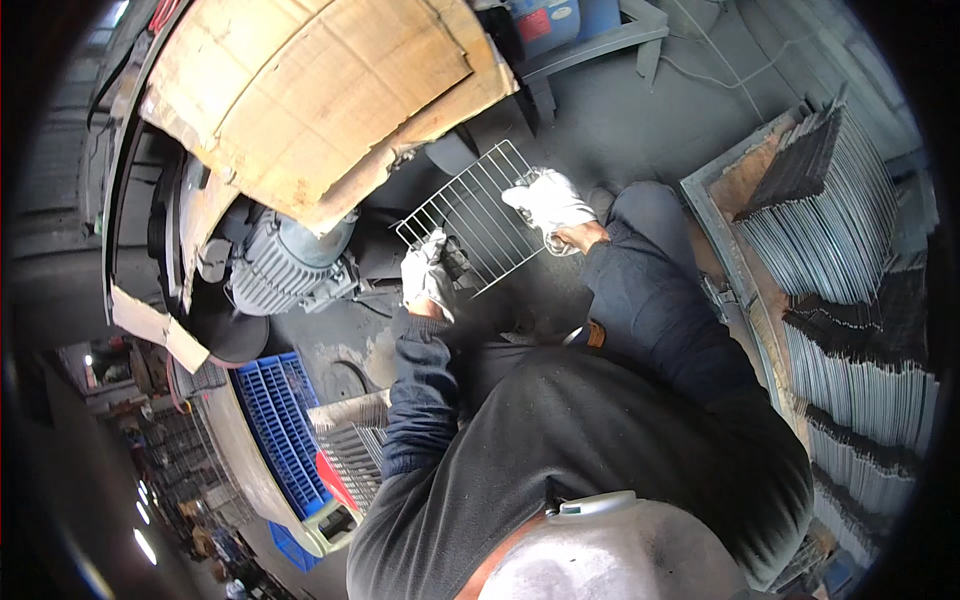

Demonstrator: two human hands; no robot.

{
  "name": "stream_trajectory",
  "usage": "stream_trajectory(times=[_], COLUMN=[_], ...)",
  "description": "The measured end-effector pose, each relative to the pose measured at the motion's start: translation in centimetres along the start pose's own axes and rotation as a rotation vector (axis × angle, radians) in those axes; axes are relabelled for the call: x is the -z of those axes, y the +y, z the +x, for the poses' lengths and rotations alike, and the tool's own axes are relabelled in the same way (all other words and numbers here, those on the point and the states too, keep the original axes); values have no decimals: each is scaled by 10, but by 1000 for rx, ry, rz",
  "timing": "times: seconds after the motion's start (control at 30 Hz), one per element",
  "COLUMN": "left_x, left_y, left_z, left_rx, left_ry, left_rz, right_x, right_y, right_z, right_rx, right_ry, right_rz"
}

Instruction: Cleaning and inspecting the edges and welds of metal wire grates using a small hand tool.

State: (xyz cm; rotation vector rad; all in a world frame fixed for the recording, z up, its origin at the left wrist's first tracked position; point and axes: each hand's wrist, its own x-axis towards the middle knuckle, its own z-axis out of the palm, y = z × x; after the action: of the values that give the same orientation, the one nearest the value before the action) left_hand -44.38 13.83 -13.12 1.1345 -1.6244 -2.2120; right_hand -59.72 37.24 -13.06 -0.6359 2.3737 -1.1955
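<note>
A rectangular wire rack with parallel metal bars is held tilted in front of me, between both gloved hands. My left hand, in a white work glove, is closed on the rack's near left side. At the right end of the rack, my right hand, also in a white glove, grips its edge. The exact finger placement is partly hidden by the gloves. Just beyond the rack lies the lower edge of a large cardboard sheet that covers part of a machine.
A finned grey motor sits left of the hands. Tall stacks of wire racks stand on a pallet at the right. Lower left are a blue plastic crate and more wire racks. A grey metal frame stands at the back.
</note>
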Motion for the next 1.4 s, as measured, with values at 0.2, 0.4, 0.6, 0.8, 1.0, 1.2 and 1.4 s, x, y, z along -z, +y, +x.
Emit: stream_trajectory(times=[0.2, 0.4, 0.6, 0.8, 1.0, 1.2, 1.4], left_x=[39, 20, 8, 1, -3, -7, -15], left_y=[-4, 9, 3, -5, -9, -14, -16], left_z=[-28, -60, -68, -75, -78, -77, -73], left_rx=[-205, -498, -439, -443, -518, -610, -667], left_ry=[3, 36, 49, 80, 5, -3, 15], left_rz=[85, 341, 177, 125, -25, -77, -61], right_x=[-5, 13, 19, 21, 13, 18, 8], right_y=[-24, -13, -16, -6, 2, -14, 3], right_z=[-6, -26, -48, -47, -38, -35, -23], right_rx=[-85, -42, -20, -32, 38, -35, -2], right_ry=[-113, -75, -10, -28, -26, -12, 17], right_rz=[185, 815, 883, 815, 915, 886, 948])
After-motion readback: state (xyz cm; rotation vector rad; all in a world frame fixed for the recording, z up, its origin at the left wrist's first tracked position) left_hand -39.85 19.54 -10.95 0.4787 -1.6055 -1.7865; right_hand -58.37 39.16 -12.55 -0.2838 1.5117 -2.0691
